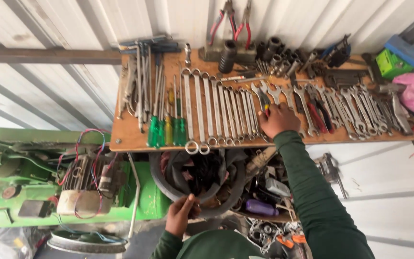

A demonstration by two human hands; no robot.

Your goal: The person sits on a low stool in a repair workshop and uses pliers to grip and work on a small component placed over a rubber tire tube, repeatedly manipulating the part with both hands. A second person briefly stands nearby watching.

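Fingers of the right hand (278,120) curl down onto a small steel spanner (263,101) at mid-frame, though whether they hold it or only press on it cannot be told.

That spanner lies on the long wooden board (130,136) across the upper half of the frame, in a row of silver combination wrenches (216,112), with green-handled screwdrivers (161,130) to their left and red-handled pliers (318,117) just right of the hand. Lower centre, the left hand (180,215) pinches the rim of a round black rubber tub (161,180), which holds dark tangled parts. Beside the tub at lower left sits a green machine (5,192) with loose wires.
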